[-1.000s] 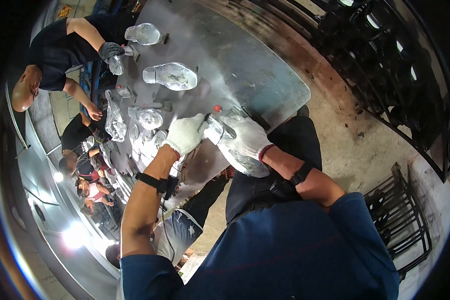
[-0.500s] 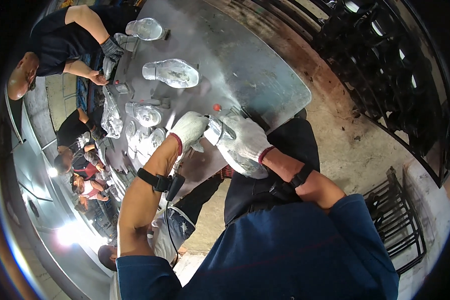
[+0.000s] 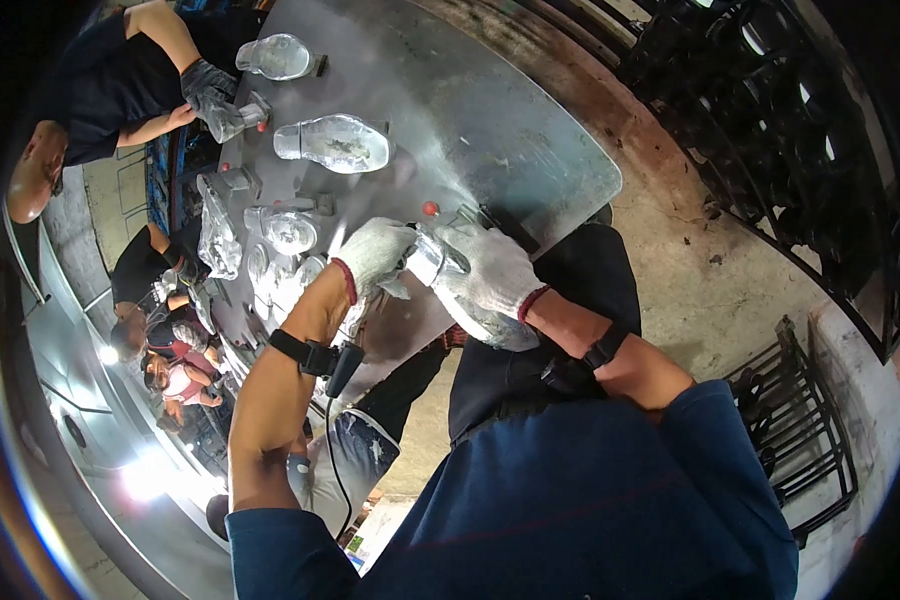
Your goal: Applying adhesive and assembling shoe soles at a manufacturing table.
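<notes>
My gloved right hand point(image 3: 492, 268) wraps around a shiny, silvery shoe last point(image 3: 490, 322), which looks covered in clear film and lies tilted over my lap at the table's edge. My gloved left hand point(image 3: 375, 252) is closed against the other end of the last, beside its pale band point(image 3: 428, 256). What the left fingertips pinch there is hidden. A red ball knob point(image 3: 430, 208) on a small metal fixture sits just beyond my hands.
More film-covered lasts, one large point(image 3: 342, 144) and one farther off point(image 3: 278, 57), stand on the grey metal table point(image 3: 510, 130). A co-worker's gloved hand point(image 3: 210, 88) is at the far left side. Dark racks point(image 3: 760, 120) line the right; a black metal frame point(image 3: 800, 430) stands lower right.
My hands keep nearly the same hold on the last. The co-worker's hands have come closer together at the table edge, and the view has shifted slightly.
</notes>
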The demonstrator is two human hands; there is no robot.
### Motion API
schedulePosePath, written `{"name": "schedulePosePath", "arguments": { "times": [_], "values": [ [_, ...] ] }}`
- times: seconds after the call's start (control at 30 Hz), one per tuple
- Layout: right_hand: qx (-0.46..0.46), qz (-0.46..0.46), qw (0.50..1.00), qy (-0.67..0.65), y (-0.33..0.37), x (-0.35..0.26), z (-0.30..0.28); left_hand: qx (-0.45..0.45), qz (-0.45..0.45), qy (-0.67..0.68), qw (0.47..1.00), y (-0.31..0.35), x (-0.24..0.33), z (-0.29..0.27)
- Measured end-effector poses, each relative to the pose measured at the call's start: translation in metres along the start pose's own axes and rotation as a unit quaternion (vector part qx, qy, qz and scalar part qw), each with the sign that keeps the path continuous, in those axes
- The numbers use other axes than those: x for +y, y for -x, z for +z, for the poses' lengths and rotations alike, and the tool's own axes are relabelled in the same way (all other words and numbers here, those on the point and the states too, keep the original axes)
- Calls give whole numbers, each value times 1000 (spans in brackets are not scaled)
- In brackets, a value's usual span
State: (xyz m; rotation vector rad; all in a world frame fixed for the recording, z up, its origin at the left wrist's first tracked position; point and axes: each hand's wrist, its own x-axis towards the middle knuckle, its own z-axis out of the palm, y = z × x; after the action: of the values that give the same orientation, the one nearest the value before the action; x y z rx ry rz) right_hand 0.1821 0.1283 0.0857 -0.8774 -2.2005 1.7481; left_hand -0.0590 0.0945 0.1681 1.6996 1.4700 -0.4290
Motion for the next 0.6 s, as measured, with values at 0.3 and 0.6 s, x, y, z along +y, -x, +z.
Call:
{"name": "schedulePosePath", "arguments": {
  "times": [0.3, 0.6],
  "values": [
    [-29, 51, 996, -69, -7, -2, -2, 70, -130, 36, 988, 4, 13, 3],
    [8, -4, 989, -147, -27, 16, -6, 200, -171, 188, 946, 10, 17, 22]
  ]
}}
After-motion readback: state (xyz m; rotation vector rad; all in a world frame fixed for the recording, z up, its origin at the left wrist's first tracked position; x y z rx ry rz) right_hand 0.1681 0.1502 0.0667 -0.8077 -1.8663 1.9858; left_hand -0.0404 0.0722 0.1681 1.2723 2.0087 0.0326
